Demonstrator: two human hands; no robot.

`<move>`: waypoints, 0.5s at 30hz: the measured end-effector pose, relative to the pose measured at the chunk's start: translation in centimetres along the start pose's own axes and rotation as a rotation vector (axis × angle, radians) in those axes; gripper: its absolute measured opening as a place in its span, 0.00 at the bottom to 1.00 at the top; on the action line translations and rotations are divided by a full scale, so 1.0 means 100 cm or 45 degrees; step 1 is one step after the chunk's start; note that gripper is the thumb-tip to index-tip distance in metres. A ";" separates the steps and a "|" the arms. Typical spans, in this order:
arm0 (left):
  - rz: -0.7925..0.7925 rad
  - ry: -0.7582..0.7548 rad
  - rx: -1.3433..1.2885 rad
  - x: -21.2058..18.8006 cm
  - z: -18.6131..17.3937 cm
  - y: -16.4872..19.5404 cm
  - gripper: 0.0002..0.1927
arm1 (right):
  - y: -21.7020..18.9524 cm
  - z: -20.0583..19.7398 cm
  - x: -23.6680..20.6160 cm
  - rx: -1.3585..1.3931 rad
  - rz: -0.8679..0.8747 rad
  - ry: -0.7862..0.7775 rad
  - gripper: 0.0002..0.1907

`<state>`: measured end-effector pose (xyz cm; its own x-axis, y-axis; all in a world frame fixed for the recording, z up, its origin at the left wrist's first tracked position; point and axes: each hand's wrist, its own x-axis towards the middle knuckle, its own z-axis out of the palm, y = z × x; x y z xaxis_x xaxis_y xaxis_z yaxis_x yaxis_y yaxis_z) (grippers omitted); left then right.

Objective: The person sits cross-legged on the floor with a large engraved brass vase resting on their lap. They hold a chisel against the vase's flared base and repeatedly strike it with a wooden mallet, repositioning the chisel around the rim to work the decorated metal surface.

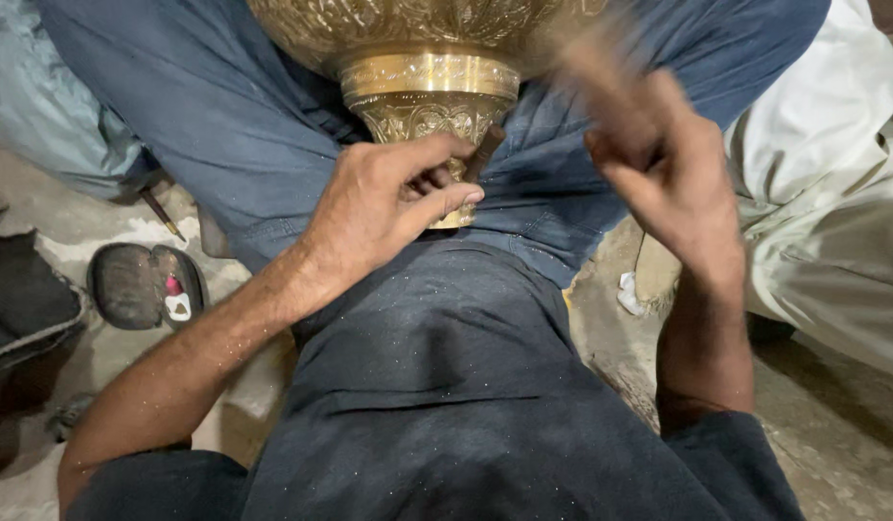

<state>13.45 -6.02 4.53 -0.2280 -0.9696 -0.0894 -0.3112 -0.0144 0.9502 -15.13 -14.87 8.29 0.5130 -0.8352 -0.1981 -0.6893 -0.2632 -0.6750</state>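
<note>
A large engraved brass vessel point(422, 58) rests between my legs in dark blue trousers, its ornate foot pointing toward me. My left hand point(388, 207) is closed around a dark metal chisel point(485, 150), holding its tip against the vessel's foot. My right hand point(663, 159) is raised just right of the vessel and grips a wooden hammer handle point(591, 58), which is blurred by motion; the hammer's head is not visible.
On the dusty concrete floor at left lie an open black case point(142, 285) with small items inside and a thin tool point(163, 214). Pale cloth point(832, 193) of a person beside me fills the right side. A dark bundle point(22, 299) sits at far left.
</note>
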 end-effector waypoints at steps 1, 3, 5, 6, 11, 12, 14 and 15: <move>-0.006 -0.003 0.002 0.000 0.000 -0.001 0.17 | 0.002 0.001 0.000 -0.200 -0.028 -0.063 0.16; -0.011 -0.015 0.008 -0.001 0.000 -0.003 0.16 | 0.005 0.002 -0.003 -0.599 -0.080 -0.179 0.20; 0.055 0.018 0.007 -0.003 -0.002 -0.005 0.17 | 0.007 0.002 -0.005 -0.312 -0.119 -0.105 0.19; 0.083 0.034 0.002 -0.003 -0.002 -0.006 0.18 | 0.007 0.003 -0.005 -0.169 -0.134 -0.074 0.18; 0.081 0.005 0.057 -0.005 -0.002 -0.011 0.18 | 0.001 0.013 0.000 -0.210 -0.131 -0.050 0.15; 0.104 0.010 0.104 -0.006 -0.002 -0.012 0.19 | -0.002 0.014 0.000 -0.281 -0.188 -0.019 0.15; 0.182 0.063 0.050 -0.007 -0.002 -0.013 0.18 | -0.009 0.015 -0.001 0.073 -0.113 0.051 0.20; 0.236 0.086 0.032 -0.008 -0.002 -0.013 0.18 | -0.012 0.015 -0.001 0.246 -0.078 0.103 0.23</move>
<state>14.23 -5.33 3.42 -0.2218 -0.9691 0.1077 -0.2926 0.1715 0.9407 -13.58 -13.77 8.02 0.5028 -0.8586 -0.1003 -0.5433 -0.2236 -0.8092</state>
